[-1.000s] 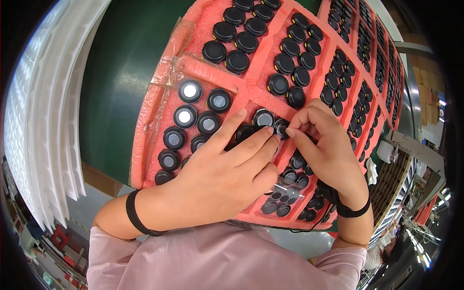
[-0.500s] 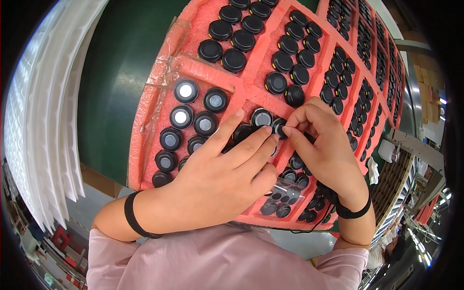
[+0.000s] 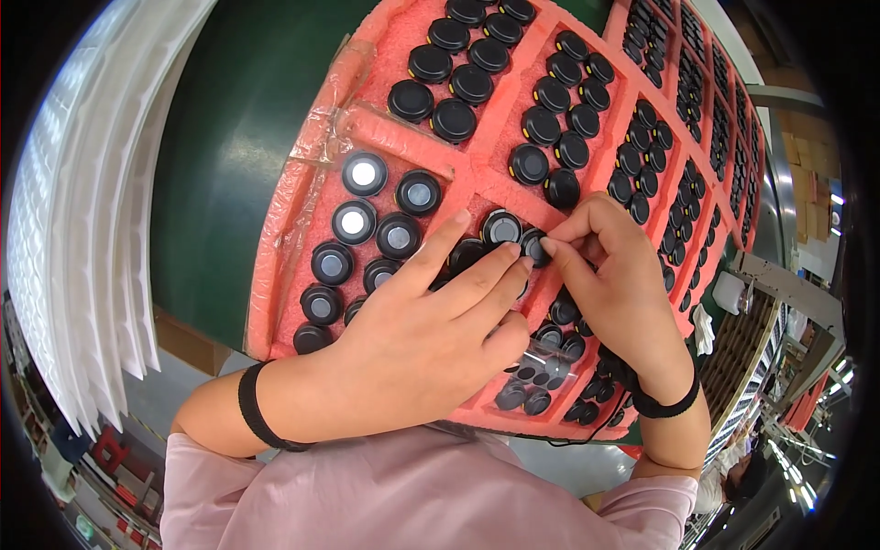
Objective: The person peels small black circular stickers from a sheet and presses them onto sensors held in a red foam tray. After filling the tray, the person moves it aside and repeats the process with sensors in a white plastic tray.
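Observation:
My left hand [image 3: 440, 316] lies palm down over a compartment of a pink foam tray [image 3: 472, 170], its fingers stretched out and apart. Its fingertips rest on or just above black round caps there, one with a grey disc centre [image 3: 501, 228]. Beside those fingertips, my right hand [image 3: 619, 275] is closed in a pinch, thumb and forefinger at the edge of a small black round cap [image 3: 535, 247]. The lower part of that cap and several others are hidden under my hands. In the compartment at left stand several black caps with grey or shiny centres [image 3: 399, 236].
More pink foam trays filled with black caps [image 3: 645, 158] stretch away to the right. A clear plastic piece [image 3: 548, 359] lies over caps near me. The trays sit on a dark green surface [image 3: 220, 174]. White pleated sheets [image 3: 101, 211] hang at far left; a metal bracket [image 3: 793, 280] stands at right.
The tray and its caps appear shifted slightly right in the picture. Both hands keep almost the same pose, with the right still pinching at the same cap.

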The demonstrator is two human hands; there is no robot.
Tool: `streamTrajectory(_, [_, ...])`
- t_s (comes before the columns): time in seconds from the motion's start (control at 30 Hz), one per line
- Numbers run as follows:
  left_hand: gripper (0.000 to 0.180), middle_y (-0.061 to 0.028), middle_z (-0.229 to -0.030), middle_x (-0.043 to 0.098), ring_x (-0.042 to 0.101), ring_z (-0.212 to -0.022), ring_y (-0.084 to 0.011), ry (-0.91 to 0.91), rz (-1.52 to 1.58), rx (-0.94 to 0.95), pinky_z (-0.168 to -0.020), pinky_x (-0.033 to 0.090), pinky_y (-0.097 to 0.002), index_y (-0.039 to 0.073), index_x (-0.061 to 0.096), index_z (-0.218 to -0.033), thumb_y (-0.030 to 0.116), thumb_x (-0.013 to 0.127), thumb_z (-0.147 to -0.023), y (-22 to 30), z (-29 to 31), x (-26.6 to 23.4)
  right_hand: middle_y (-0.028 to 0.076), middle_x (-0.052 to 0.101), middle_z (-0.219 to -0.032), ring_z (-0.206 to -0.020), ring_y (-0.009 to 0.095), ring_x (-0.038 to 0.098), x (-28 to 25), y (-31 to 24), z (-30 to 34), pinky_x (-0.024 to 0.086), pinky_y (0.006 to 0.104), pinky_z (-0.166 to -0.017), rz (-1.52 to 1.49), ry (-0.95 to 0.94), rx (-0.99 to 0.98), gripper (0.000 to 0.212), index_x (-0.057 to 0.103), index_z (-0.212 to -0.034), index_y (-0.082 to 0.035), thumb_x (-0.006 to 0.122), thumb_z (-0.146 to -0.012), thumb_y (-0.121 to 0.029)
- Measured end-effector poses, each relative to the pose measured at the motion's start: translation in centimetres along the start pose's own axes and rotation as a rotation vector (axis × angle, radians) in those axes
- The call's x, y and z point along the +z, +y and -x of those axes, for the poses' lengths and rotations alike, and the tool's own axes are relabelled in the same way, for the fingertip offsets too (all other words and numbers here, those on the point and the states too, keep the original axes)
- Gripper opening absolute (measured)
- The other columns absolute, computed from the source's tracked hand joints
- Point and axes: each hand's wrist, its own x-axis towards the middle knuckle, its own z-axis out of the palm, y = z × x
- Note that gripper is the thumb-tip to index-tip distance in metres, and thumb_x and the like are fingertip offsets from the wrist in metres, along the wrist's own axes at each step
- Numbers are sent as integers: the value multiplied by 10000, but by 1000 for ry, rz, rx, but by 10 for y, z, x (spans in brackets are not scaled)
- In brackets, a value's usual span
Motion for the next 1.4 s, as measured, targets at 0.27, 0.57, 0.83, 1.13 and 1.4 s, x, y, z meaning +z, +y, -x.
streamTrajectory(0.27, [176,-155,-1303,659,589,-1281,-278,12,10,30,-1142,375,-599,77,630,-877,242,670,-829,-2,-3,-3,1,559,-870,-747,74,513,-7,-6,3,432,238,-681,-85,45,118,101,608,-931,-9,704,-922,20])
streamTrajectory(0.57, [249,-117,-1064,653,626,-922,-275,53,55,5,-790,501,-409,62,656,-948,253,726,-805,2,15,-27,63,614,-918,-806,176,584,-20,-28,51,464,282,-740,-215,-111,-156,195,632,-971,-7,776,-839,-2])
streamTrajectory(0.83, [294,-59,-902,616,601,-734,-224,41,51,13,-636,474,-347,72,689,-1015,274,757,-814,19,45,-47,110,668,-906,-762,264,647,14,-45,96,516,349,-653,-170,7,-244,257,655,-963,-15,837,-784,-42])
streamTrajectory(1.13, [334,-45,-830,605,611,-704,-190,68,18,-48,-613,483,-324,60,705,-1040,286,788,-808,27,82,-58,119,690,-856,-733,261,666,51,-61,89,529,327,-614,-141,21,-450,265,645,-906,-14,858,-749,-20])
streamTrajectory(1.4, [287,-31,-823,606,608,-687,-173,68,-112,-119,-577,464,-316,35,711,-1041,225,758,-831,34,101,-58,120,671,-848,-754,325,654,71,-75,78,520,409,-657,-144,34,-448,225,628,-920,-19,811,-798,-65])
